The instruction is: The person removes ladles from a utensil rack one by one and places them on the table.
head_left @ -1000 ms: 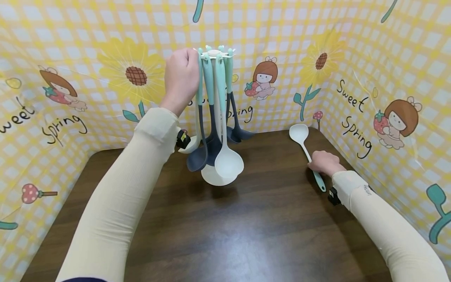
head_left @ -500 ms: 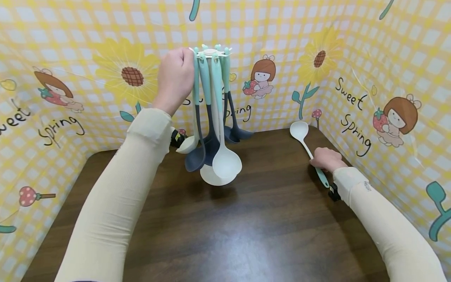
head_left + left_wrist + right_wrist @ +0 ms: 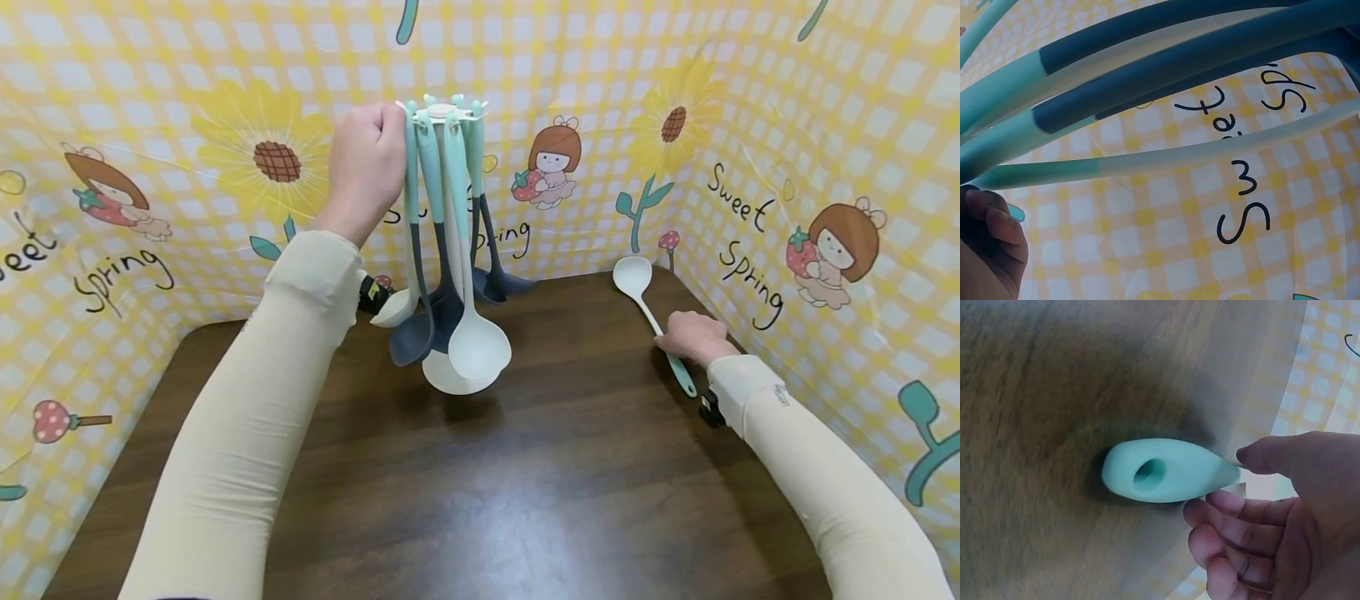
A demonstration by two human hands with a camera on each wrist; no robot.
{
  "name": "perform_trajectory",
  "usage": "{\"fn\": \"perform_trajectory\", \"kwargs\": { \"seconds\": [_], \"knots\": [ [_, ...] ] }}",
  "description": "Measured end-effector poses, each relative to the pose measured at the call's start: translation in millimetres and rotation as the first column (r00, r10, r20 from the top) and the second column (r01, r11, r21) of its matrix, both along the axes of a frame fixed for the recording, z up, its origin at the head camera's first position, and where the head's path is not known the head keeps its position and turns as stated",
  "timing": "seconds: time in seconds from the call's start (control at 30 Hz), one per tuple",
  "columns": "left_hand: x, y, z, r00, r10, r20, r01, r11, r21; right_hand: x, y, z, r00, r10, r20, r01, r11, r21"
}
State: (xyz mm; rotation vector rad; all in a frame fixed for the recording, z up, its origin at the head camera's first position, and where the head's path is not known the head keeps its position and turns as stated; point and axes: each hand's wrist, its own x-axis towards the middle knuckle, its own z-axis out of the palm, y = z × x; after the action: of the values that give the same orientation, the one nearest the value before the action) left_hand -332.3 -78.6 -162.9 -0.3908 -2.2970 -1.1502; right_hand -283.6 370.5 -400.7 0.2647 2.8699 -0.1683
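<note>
A white rotating rack (image 3: 442, 110) stands left of centre with several kitchen utensils hanging from it. They have mint handles; among them are a dark ladle (image 3: 412, 343) and a white ladle (image 3: 480, 346). My left hand (image 3: 367, 162) has its fingers curled at the rack's left rim, against the handle tops; the exact grip is hidden. In the left wrist view, curled fingertips (image 3: 1000, 222) lie beside the mint handle ends. At the right, a white long-handled ladle (image 3: 633, 277) lies on the table. My right hand (image 3: 693, 336) pinches its mint handle (image 3: 1172, 470) between thumb and fingers.
The dark wooden table (image 3: 510, 467) has the rack's white round base (image 3: 459, 385) on it. A checked cloth wall (image 3: 585, 50) with printed flowers and figures rises behind and along both sides.
The head view has shifted slightly, so everything drifts a little left. The right hand and the ladle moved slightly, the handle end a little up the picture. Left hand stays at the rack.
</note>
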Motion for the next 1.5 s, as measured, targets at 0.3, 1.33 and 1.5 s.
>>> {"fn": "perform_trajectory", "kwargs": {
  "seconds": [0.3,1.33,1.5],
  "knots": [
    [-1.1,-0.9,-0.1,1.000,0.005,0.013,-0.004,1.000,-0.004,6.1,-21.5,9.5,0.986,0.077,-0.145,-0.065,0.994,0.085],
    [-3.1,0.3,-2.2,0.997,0.047,0.065,-0.045,0.998,-0.036,26.0,-197.9,74.2,0.668,0.436,-0.604,-0.526,0.850,0.031],
    [-3.6,-2.9,-1.9,0.996,0.040,0.077,-0.038,0.999,-0.022,25.3,-218.5,83.2,0.621,0.470,-0.627,-0.589,0.808,0.021]
  ]
}}
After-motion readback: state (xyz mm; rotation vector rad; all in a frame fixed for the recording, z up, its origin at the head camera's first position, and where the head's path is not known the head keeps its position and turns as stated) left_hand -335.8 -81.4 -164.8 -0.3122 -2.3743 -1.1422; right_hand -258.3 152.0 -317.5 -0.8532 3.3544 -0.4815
